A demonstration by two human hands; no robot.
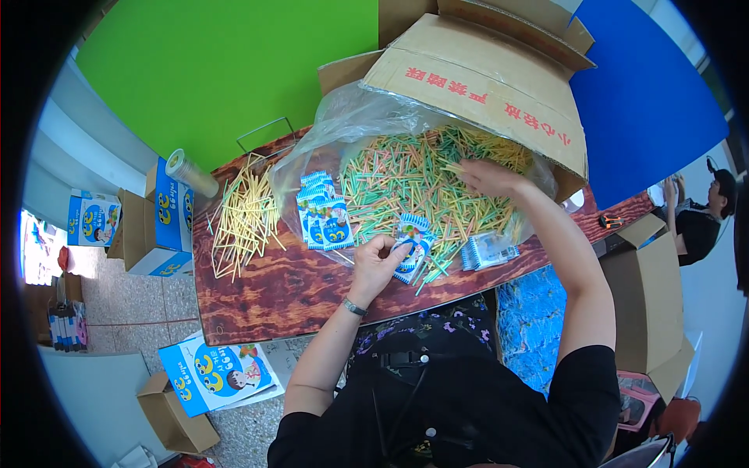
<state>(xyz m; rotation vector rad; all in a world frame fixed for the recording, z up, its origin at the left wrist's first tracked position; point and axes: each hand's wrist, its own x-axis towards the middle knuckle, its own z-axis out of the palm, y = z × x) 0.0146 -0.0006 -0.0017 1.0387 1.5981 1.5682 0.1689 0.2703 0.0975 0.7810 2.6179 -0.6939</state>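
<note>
My left hand [376, 265] pinches a blue-and-white sachet [413, 240] at the table's front edge, thumb across its face. Over the heap of thin pink, green and yellow sticks [398, 175], my right hand [490, 178] has its fingers closed on a few yellow sticks [452, 168]; the fingertips are partly hidden. The heap spills from a clear plastic bag [328, 117] in a tipped cardboard box [484, 78]. Left of the heap lies a stack of similar sachets [322, 212]. More sachets [490, 251] lie to the right of my left hand.
A pile of plain yellow sticks [248, 218] covers the table's left part, beside a clear cylindrical tub [191, 173]. Blue printed cartons [173, 214] stand farther left. Another carton [218, 374] is on the floor. At right are an open cardboard box [644, 296] and another person [698, 222].
</note>
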